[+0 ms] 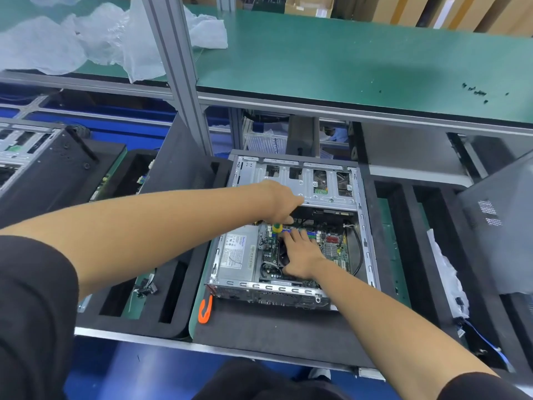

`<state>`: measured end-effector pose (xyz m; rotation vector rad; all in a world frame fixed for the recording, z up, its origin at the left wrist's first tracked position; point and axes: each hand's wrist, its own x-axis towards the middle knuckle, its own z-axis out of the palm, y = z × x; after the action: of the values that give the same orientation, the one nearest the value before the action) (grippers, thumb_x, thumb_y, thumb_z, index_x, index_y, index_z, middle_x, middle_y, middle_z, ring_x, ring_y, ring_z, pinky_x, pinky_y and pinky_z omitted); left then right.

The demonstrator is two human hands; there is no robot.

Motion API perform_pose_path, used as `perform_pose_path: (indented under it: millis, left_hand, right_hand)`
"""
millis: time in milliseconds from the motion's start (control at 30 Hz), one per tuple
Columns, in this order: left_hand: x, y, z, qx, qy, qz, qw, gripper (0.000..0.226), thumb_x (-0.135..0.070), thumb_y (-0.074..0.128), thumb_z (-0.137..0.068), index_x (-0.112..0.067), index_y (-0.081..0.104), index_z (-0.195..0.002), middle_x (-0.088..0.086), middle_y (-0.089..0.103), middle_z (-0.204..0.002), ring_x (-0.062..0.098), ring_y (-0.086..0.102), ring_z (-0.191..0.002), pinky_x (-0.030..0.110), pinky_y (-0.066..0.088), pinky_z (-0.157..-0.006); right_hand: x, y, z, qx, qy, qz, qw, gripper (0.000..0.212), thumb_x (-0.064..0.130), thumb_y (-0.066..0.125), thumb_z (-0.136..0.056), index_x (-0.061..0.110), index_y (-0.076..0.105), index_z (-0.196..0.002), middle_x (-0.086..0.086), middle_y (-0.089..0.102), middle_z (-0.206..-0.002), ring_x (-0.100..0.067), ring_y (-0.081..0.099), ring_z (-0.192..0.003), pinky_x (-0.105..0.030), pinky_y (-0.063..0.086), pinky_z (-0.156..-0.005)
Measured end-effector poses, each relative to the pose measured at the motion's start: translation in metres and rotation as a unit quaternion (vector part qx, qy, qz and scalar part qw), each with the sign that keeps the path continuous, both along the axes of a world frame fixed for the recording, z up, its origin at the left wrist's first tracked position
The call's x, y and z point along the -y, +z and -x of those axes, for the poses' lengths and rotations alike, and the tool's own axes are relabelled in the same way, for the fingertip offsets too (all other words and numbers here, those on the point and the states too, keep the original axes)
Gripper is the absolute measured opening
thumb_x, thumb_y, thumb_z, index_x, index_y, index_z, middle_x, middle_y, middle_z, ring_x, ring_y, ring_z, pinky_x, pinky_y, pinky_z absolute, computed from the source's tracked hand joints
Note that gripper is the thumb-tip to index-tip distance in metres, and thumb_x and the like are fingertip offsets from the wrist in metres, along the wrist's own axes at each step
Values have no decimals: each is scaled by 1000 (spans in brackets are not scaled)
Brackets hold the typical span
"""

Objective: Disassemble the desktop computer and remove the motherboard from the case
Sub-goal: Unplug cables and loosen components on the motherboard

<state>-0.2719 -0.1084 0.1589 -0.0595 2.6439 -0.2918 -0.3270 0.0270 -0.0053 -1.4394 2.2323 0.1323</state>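
Observation:
An open desktop case (366, 226) lies on a black foam pad in front of me. Inside it the green motherboard (331, 249) shows beside a silver power supply (238, 254). My left hand (281, 203) reaches into the case from the left and grips a screwdriver with a yellow-green handle (277, 228), tip down over the board's upper left area. My right hand (300, 254) rests flat on the middle of the board, fingers spread over the black cooler and the memory slots. A silver drive cage (323, 183) spans the far end of the case.
An orange tool (205, 310) lies on the foam (274, 330) at the case's near left corner. Another open case (26, 151) sits far left. A dark panel (501, 235) leans at right. Several small black screws (477, 93) and plastic bags (86, 44) lie on the green shelf above.

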Motion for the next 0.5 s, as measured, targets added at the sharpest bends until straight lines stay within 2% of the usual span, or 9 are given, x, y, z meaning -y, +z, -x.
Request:
perform_pose_path:
  millis: [67, 100, 200, 267, 367, 433, 500]
  left_hand:
    - [4, 7, -1, 15, -59, 22, 998, 78, -48, 58, -97, -23, 14, -155, 16, 32, -147, 30, 60, -89, 36, 41, -58]
    - [7, 10, -1, 8, -118, 43, 992, 80, -41, 62, -96, -24, 10, -155, 17, 24, -148, 29, 60, -87, 35, 41, -53]
    - [13, 15, -1, -1, -318, 87, 944, 57, -15, 56, -98, -23, 21, -143, 16, 30, -134, 30, 57, -89, 35, 39, -48]
    - [18, 17, -3, 2, -394, 112, 912, 52, -12, 55, -99, -24, 28, -142, 13, 32, -134, 30, 54, -92, 34, 31, -46]
    - [23, 13, -9, 3, -437, 107, 893, 56, -8, 57, -97, -25, 31, -143, 11, 37, -130, 28, 53, -87, 31, 18, -42]
    - [25, 9, -10, 9, -428, 94, 899, 59, -1, 57, -93, -23, 32, -142, 13, 37, -129, 29, 51, -89, 31, 22, -43]
    - [25, 9, -12, -4, -386, 90, 918, 58, 3, 57, -91, -18, 33, -139, 14, 34, -128, 30, 51, -90, 33, 31, -48]
  right_hand:
    - [0, 0, 0, 0, -1, -7, 1000, 99, 43, 73, -79, 15, 18, -156, -11, 22, -158, -36, 18, -146, -57, 29, -116]
    - [0, 1, 0, 1, -2, -8, 1000, 98, 43, 73, -79, 15, 18, -156, -11, 20, -159, -36, 16, -147, -57, 28, -117]
    - [0, 1, 0, 11, -4, -6, 1000, 97, 41, 72, -79, 18, 18, -156, -9, 21, -157, -35, 16, -148, -57, 28, -117]
    - [-1, 1, 0, 16, -6, -5, 1000, 97, 40, 72, -78, 19, 19, -156, -7, 20, -156, -34, 14, -148, -58, 28, -117]
    - [0, 2, 0, 18, -4, -8, 1000, 99, 40, 73, -79, 17, 18, -157, -7, 17, -160, -35, 12, -149, -59, 26, -118]
    - [0, 2, 0, 13, -1, -12, 1000, 100, 40, 73, -78, 16, 17, -157, -9, 17, -160, -35, 14, -148, -58, 28, -117]
    - [-1, 2, 0, 8, 3, -9, 1000, 99, 42, 73, -78, 16, 18, -157, -9, 21, -156, -35, 17, -146, -58, 30, -115]
